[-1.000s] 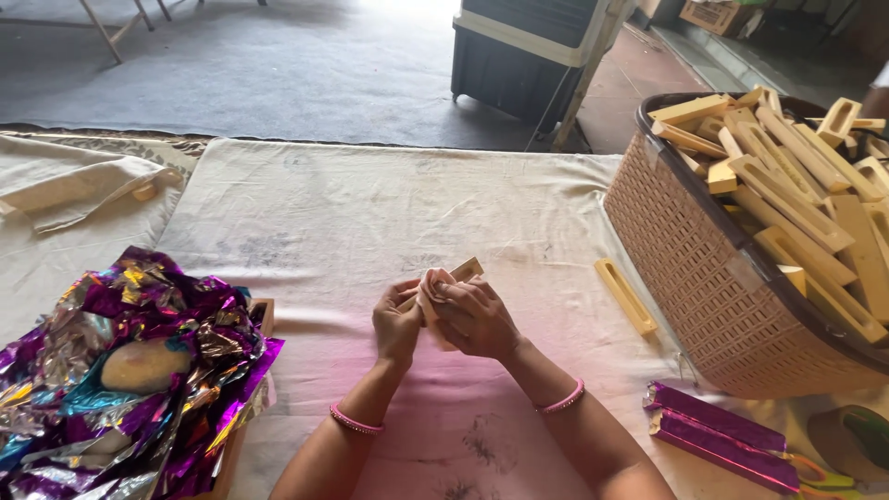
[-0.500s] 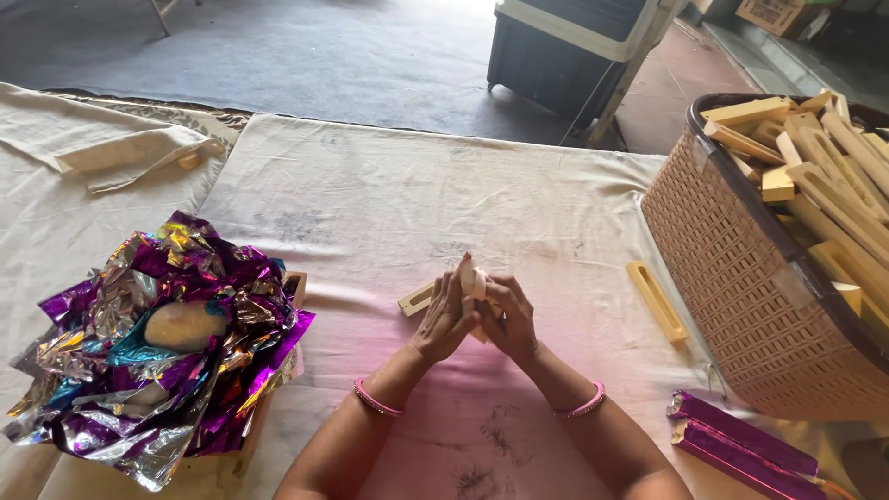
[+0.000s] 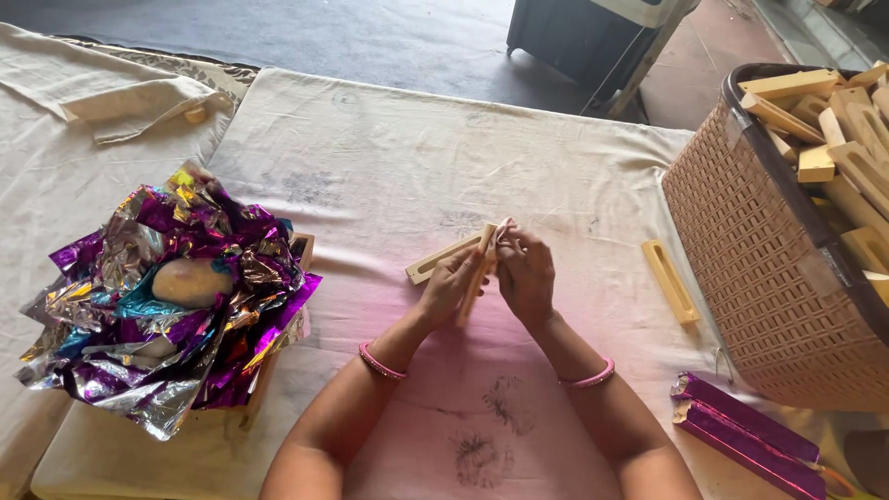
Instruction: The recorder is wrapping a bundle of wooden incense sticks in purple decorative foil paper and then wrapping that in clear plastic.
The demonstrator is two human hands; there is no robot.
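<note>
My left hand and my right hand meet over the middle of the cloth-covered table. Together they hold a slotted wooden stick upright between them, and my right fingers pinch a small pale pink scrap at its top end. A second slotted wooden stick lies flat on the cloth just left of my left hand, touching it. I wear a pink bangle on each wrist.
A heap of crumpled purple and silver foil fills a wooden box at the left. A brown woven basket of wooden pieces stands at the right, one loose stick beside it. Two foil-wrapped purple sticks lie near the front right.
The view has shifted so the table sits lower and further right. My hands stayed together on the stick, now held more upright, and the second stick shows flat at their left.
</note>
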